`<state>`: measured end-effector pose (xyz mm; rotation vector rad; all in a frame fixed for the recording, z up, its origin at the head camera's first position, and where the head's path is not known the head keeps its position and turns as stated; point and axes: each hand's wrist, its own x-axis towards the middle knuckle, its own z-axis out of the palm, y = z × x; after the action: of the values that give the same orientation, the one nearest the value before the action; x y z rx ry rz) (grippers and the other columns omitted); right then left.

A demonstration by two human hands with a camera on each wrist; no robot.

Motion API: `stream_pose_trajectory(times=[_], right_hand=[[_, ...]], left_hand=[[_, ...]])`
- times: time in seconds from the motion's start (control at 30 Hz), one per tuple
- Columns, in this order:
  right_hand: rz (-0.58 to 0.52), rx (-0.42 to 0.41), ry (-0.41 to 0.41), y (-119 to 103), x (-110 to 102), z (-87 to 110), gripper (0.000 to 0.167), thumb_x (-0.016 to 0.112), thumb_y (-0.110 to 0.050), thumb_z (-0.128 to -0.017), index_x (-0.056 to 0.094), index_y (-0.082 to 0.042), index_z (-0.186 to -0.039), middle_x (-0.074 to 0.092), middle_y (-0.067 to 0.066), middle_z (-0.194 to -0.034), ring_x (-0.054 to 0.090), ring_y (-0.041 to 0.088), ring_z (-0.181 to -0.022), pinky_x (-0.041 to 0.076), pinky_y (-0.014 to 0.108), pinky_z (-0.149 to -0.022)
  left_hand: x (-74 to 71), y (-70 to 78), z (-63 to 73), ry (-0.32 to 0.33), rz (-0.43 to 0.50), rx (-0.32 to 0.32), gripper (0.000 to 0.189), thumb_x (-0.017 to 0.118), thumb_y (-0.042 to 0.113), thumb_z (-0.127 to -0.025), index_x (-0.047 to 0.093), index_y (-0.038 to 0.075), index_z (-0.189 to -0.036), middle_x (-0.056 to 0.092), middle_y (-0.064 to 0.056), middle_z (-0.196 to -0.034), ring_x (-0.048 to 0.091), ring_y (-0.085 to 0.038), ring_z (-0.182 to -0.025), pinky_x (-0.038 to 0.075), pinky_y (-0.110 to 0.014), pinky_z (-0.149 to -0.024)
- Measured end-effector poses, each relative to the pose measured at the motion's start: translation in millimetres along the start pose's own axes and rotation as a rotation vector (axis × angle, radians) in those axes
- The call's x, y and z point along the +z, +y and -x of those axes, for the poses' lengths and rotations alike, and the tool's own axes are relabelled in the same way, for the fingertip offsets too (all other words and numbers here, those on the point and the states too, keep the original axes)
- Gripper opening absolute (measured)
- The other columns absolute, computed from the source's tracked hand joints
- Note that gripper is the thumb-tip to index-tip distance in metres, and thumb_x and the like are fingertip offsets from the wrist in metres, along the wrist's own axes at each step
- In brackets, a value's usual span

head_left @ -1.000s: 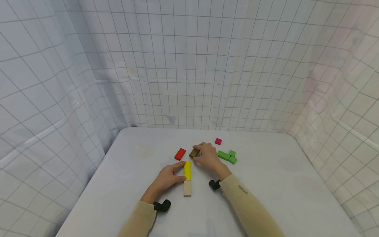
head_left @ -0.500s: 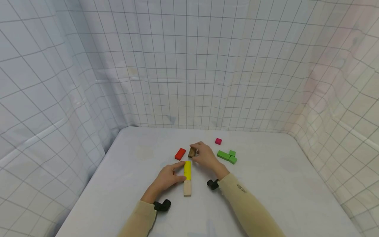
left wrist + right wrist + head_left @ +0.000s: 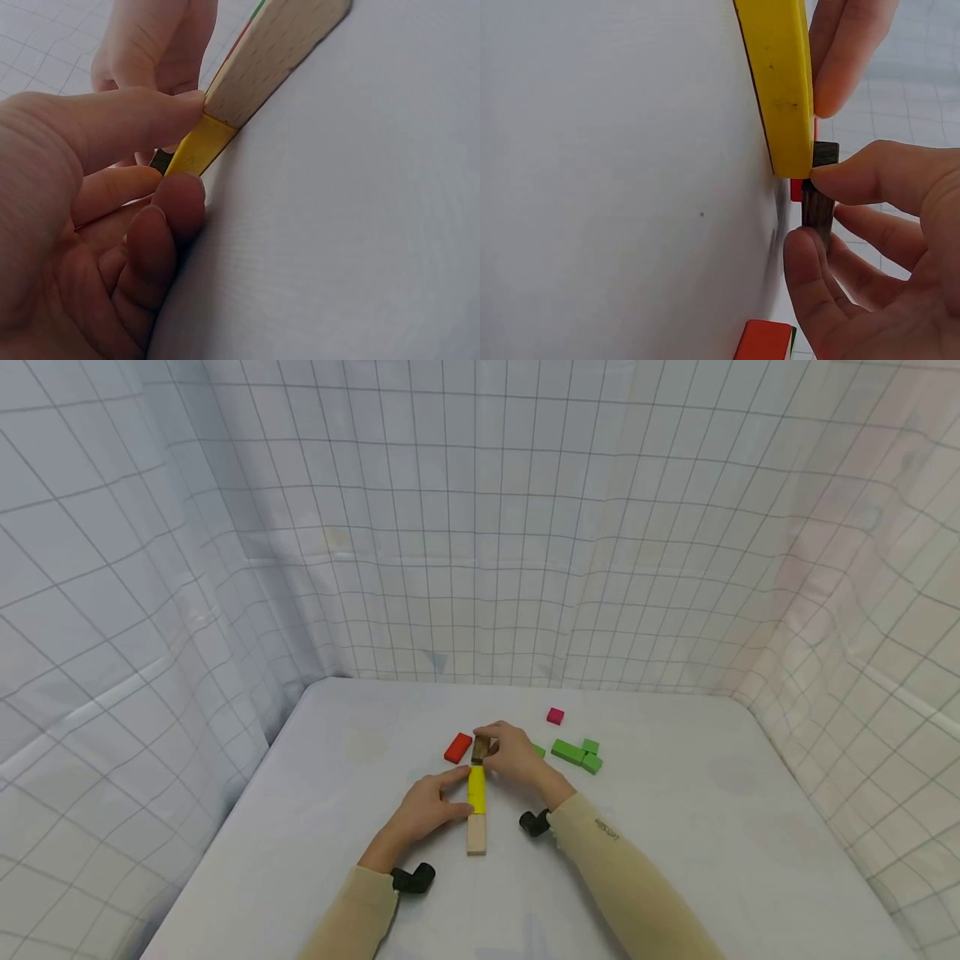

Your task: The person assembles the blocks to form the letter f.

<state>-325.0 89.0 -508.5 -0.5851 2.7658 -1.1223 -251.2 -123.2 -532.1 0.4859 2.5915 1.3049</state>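
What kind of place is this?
Perhaps a small filming booth: grid-patterned sheets hang on three sides of a white table, and black gadgets sit on both wrists.

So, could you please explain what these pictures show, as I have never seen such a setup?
There is no machine, only a person's two bare hands at work. The wide view comes from a camera worn on the head, looking down at a white table; the close views come from a camera on each wrist. The left hand touches the side of a yellow block, which lies end to end with a pale block. The right hand pinches a dark brown block by the yellow one's far end. Around them lie a red block, a small crimson block and several green blocks.
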Motion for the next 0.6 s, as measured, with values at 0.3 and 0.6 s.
stream_pose_trajectory(times=[0.3,0.6], right_hand=[[-0.030,0.032,-0.089,-0.7,-4.7,-4.1,0.057,0.072,-0.004,-0.084,0.063,-0.017,-0.138,0.061,0.001,-0.127,0.059,0.018,-0.094,0.054,0.028,-0.072],[-0.017,0.025,-0.097,2.6,-1.1,-4.4,0.045,0.070,-0.014,-0.092,0.065,-0.018,-0.136,0.062,-0.002,-0.126,0.057,0.018,-0.099,0.053,0.029,-0.079]], left_hand=[[0.3,1.1,-0.9,0.005,-0.011,0.006,0.066,0.078,0.031,-0.089,0.053,0.016,-0.148,0.063,0.002,-0.091,0.041,-0.014,-0.052,0.034,-0.024,-0.050],[0.7,1.2,-0.1,0.001,-0.009,0.023,0.067,0.078,0.030,-0.089,0.052,0.015,-0.148,0.057,0.001,-0.076,0.039,-0.014,-0.049,0.032,-0.024,-0.048]])
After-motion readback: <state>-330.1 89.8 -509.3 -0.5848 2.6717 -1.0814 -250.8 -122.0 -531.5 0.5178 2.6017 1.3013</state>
